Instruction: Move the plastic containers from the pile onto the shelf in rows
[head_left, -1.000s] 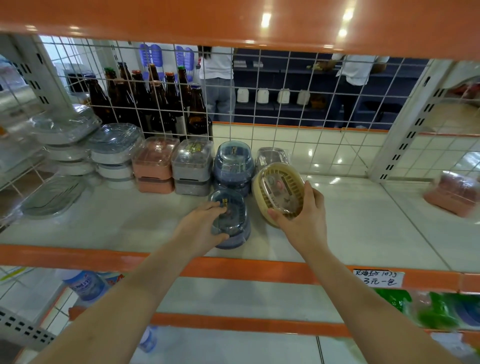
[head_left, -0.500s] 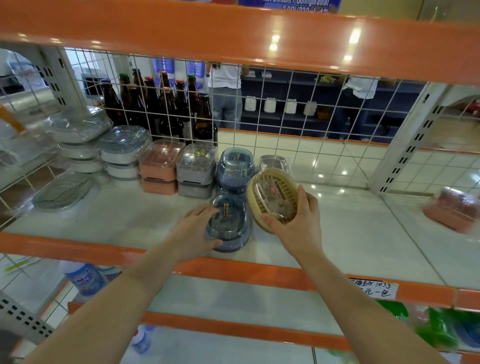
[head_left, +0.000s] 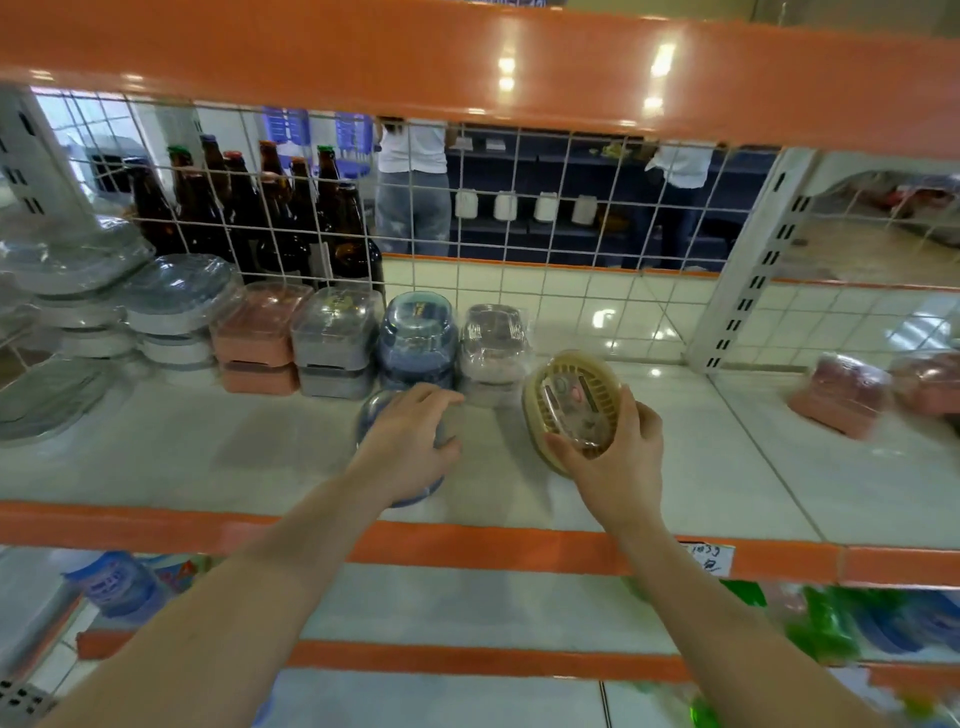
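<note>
Hands first: your left hand (head_left: 410, 441) lies on top of a blue round container (head_left: 415, 493) that sits on the white shelf (head_left: 208, 452). Your fingers curl down over its lid and grip it. Most of that container is hidden under your hand. It sits just in front of the blue stack (head_left: 417, 338), near the front edge of the shelf.

Your right hand (head_left: 615, 457) grips a tan oval container (head_left: 569, 400). Thumb below, fingers round the far side. You hold it tilted, with its top facing you, to the right of the blue stack and just past the clear stack (head_left: 493, 348).

Left of the blue stack stand a grey stack (head_left: 335, 338), then a pink stack (head_left: 257, 338), then white bowls (head_left: 176, 312) in clear wrap. These all line up in a row along the wire grid (head_left: 571, 208). Brown bottles (head_left: 291, 218) stand behind the grid, left of the blue stack. Far to the right of the blue stack lie pink wrapped containers (head_left: 841, 395), blurred.
</note>
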